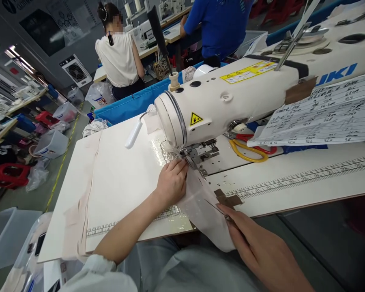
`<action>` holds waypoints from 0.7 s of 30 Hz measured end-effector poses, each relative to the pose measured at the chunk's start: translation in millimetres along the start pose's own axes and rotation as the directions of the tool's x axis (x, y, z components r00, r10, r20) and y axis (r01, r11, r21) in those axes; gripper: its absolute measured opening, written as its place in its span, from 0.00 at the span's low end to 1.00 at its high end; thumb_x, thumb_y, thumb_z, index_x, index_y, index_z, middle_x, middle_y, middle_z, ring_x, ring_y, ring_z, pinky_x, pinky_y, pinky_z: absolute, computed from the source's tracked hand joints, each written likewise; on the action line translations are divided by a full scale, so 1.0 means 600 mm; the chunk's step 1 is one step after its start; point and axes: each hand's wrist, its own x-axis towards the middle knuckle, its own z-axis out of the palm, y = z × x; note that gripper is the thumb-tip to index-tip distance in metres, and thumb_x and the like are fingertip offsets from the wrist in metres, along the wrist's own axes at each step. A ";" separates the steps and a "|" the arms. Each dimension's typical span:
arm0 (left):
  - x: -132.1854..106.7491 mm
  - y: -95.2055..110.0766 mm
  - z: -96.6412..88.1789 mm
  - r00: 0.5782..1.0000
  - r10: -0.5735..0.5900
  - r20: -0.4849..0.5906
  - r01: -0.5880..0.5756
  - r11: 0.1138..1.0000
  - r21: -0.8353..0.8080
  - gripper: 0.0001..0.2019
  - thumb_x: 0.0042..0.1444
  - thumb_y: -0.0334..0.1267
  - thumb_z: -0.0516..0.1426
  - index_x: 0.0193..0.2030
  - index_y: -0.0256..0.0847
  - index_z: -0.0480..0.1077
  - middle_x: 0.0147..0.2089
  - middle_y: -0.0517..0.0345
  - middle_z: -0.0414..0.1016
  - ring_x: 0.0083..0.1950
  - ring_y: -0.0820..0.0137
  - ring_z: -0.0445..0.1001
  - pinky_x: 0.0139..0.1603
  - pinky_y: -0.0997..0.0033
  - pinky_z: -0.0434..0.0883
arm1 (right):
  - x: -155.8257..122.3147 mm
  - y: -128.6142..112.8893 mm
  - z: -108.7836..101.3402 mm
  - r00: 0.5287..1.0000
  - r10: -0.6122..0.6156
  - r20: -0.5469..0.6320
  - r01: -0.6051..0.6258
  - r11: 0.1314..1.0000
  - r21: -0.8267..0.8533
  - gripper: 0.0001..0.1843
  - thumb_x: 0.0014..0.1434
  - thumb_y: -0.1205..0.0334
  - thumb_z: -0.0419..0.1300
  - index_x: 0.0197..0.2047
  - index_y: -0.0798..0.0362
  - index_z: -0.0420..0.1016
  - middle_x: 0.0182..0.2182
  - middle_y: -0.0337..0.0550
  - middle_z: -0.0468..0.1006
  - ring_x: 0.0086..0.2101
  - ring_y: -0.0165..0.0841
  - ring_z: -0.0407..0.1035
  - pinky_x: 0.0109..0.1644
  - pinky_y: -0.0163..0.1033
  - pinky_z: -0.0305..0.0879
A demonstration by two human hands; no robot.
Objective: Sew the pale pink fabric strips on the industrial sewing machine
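Sheer white fabric (213,229) is laid at the front of the sewing station, its upper end tucked in close to the presser foot and its lower part draped over the front edge. Everything is carried by a white table (118,178), along whose front a printed measuring scale (295,178) is run. Across the table a cream sewing machine (207,109) is mounted, marked with yellow warning labels. Against the machine's right side a handwritten sheet of paper (322,117) is propped. By the right hand (252,239), held low at the fabric's right edge, a thin metal tool (226,217) is gripped between the fingers, its point directed toward the presser foot; whether fabric is pinched there too cannot be told. By the left hand (172,182), the fabric is touched just in front of the foot with fingers bunched and bent; whether it is pinched or only pressed cannot be told. Under the machine's arm, scissors (255,159) with yellow and red handles are partly covered by the paper.
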 end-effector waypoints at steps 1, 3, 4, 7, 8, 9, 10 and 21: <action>0.000 0.000 0.001 1.000 -0.006 -0.002 0.006 1.000 0.002 0.21 0.61 0.27 0.48 0.59 0.30 0.69 0.60 0.43 0.72 0.63 0.57 0.68 0.60 0.56 0.71 | 0.004 -0.001 0.001 1.000 -0.003 -0.011 0.003 1.000 -0.010 0.19 0.70 0.64 0.47 0.61 0.51 0.67 0.46 0.45 0.82 0.38 0.35 0.80 0.37 0.35 0.76; 0.001 0.000 0.002 1.000 -0.020 0.002 0.020 1.000 0.006 0.22 0.61 0.27 0.48 0.60 0.30 0.68 0.61 0.42 0.72 0.63 0.57 0.68 0.61 0.55 0.70 | 0.012 -0.004 0.002 1.000 -0.009 -0.025 0.008 1.000 -0.026 0.19 0.69 0.65 0.47 0.60 0.52 0.68 0.45 0.45 0.83 0.37 0.35 0.80 0.36 0.35 0.75; 0.001 0.000 0.002 1.000 -0.025 0.007 0.025 1.000 0.009 0.22 0.61 0.28 0.48 0.61 0.30 0.68 0.61 0.42 0.72 0.63 0.56 0.67 0.61 0.54 0.70 | 0.016 -0.005 0.003 0.999 -0.014 -0.033 0.013 0.999 -0.033 0.19 0.69 0.65 0.47 0.60 0.52 0.68 0.44 0.45 0.83 0.37 0.36 0.80 0.35 0.35 0.75; 0.000 0.002 -0.001 0.999 -0.019 0.028 0.019 1.000 0.014 0.22 0.62 0.29 0.48 0.62 0.27 0.66 0.62 0.39 0.70 0.64 0.54 0.66 0.63 0.53 0.68 | 0.026 -0.008 0.004 0.999 -0.032 -0.037 0.029 0.997 -0.068 0.19 0.70 0.66 0.46 0.60 0.53 0.67 0.44 0.46 0.83 0.36 0.36 0.80 0.31 0.35 0.73; -0.001 0.003 -0.003 0.999 -0.015 0.035 0.014 1.000 0.014 0.22 0.62 0.30 0.49 0.62 0.26 0.66 0.63 0.38 0.69 0.65 0.53 0.65 0.63 0.52 0.68 | 0.027 -0.008 0.004 0.999 -0.042 -0.031 0.039 0.996 -0.086 0.19 0.70 0.66 0.46 0.60 0.54 0.67 0.44 0.47 0.83 0.36 0.36 0.80 0.30 0.34 0.73; -0.002 0.004 -0.004 0.999 -0.012 0.042 0.011 1.000 0.012 0.22 0.62 0.31 0.49 0.62 0.26 0.66 0.63 0.37 0.68 0.65 0.53 0.65 0.64 0.52 0.67 | 0.028 -0.007 0.004 0.998 -0.049 -0.030 0.046 0.994 -0.101 0.18 0.70 0.66 0.46 0.60 0.55 0.67 0.44 0.47 0.83 0.36 0.36 0.80 0.29 0.34 0.72; -0.003 0.006 -0.004 0.999 -0.012 0.050 0.011 1.000 0.010 0.23 0.62 0.32 0.49 0.62 0.26 0.65 0.63 0.37 0.68 0.66 0.52 0.64 0.64 0.51 0.66 | 0.027 -0.006 0.004 0.998 -0.052 -0.025 0.049 0.993 -0.111 0.18 0.71 0.66 0.45 0.60 0.55 0.67 0.44 0.48 0.83 0.36 0.36 0.80 0.29 0.34 0.72; -0.007 0.019 0.001 0.998 -0.032 0.052 0.030 0.999 0.031 0.23 0.63 0.34 0.48 0.63 0.25 0.65 0.64 0.36 0.67 0.66 0.52 0.63 0.65 0.52 0.64 | 0.041 -0.006 0.005 0.998 -0.057 0.002 0.057 0.985 -0.162 0.18 0.71 0.65 0.44 0.57 0.56 0.68 0.45 0.50 0.82 0.35 0.37 0.80 0.27 0.34 0.70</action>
